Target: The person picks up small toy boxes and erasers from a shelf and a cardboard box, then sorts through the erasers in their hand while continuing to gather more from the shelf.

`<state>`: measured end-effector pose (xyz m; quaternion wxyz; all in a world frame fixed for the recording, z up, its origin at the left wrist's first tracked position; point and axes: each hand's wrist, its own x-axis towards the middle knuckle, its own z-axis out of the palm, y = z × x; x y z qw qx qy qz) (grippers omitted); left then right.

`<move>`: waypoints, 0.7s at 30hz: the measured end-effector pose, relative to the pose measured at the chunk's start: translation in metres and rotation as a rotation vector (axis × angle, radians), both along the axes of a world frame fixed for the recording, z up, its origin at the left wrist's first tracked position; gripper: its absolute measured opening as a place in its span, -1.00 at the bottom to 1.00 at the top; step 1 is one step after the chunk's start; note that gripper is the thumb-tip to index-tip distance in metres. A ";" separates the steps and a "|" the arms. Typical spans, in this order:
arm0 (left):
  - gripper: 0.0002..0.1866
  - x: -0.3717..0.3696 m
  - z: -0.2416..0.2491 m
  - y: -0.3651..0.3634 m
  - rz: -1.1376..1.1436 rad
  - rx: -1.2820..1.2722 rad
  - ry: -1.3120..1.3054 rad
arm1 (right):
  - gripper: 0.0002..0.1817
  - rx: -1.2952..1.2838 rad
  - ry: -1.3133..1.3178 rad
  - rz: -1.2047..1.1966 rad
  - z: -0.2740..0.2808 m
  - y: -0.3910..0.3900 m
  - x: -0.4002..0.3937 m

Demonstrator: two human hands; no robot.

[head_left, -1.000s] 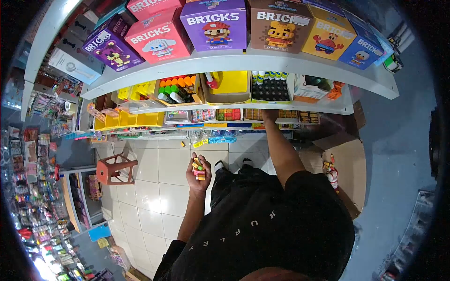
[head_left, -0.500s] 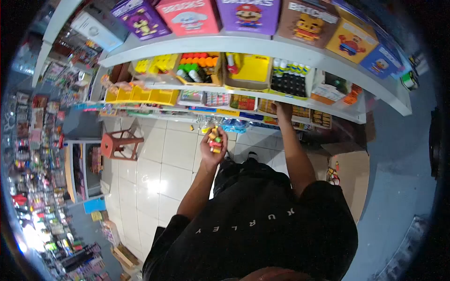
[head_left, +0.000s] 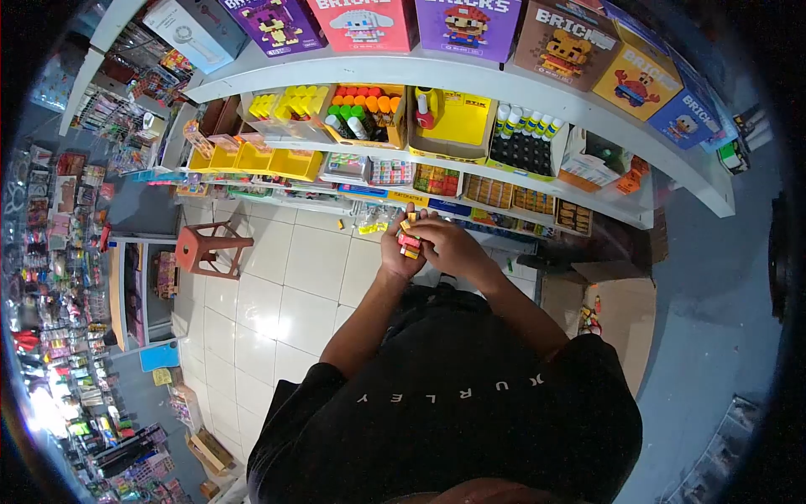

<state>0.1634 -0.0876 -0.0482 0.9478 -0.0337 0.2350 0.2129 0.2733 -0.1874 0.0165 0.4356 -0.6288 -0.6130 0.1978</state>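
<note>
Several small red, pink and yellow-orange blocks point(head_left: 409, 241) lie in the cupped palm of my left hand point(head_left: 395, 259); their exact kind is too small to tell. Over the same palm, my right hand point(head_left: 456, 249) has its thumb and fingers closed at a yellow-orange block point(head_left: 409, 222) on top of the pile. Both hands meet in front of my body, below the shelf edge. Beyond them, trays of small packed goods in red-yellow point(head_left: 436, 180) and orange-brown point(head_left: 488, 191) stand on the lower shelf.
Glue sticks point(head_left: 527, 123), orange- and green-capped bottles point(head_left: 366, 111) and yellow bins point(head_left: 295, 165) fill the shelves. Bricks boxes point(head_left: 470, 27) line the top. A red stool point(head_left: 200, 250) stands left, an open cardboard box point(head_left: 623, 323) right. Goods hang at far left.
My right hand has left the orange-brown trays on the lower shelf and come back to my left palm. The left hand, still holding the blocks, has shifted slightly right.
</note>
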 end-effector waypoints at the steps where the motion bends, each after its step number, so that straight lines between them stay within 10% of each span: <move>1: -0.66 -0.003 -0.013 0.000 -0.018 -0.024 -0.126 | -0.70 -0.031 -0.031 0.029 -0.003 0.002 0.000; 4: -0.66 -0.009 -0.017 -0.003 0.020 -0.053 -0.030 | -0.74 -0.030 -0.022 0.053 -0.003 0.006 0.004; 12: -0.71 -0.027 -0.005 -0.006 0.208 -0.321 -0.012 | -0.70 -0.031 1.155 -0.261 -0.026 0.012 0.023; 21: -0.69 -0.044 0.000 0.009 0.152 -0.297 -0.047 | -0.48 -0.054 0.676 -0.407 -0.060 0.001 0.056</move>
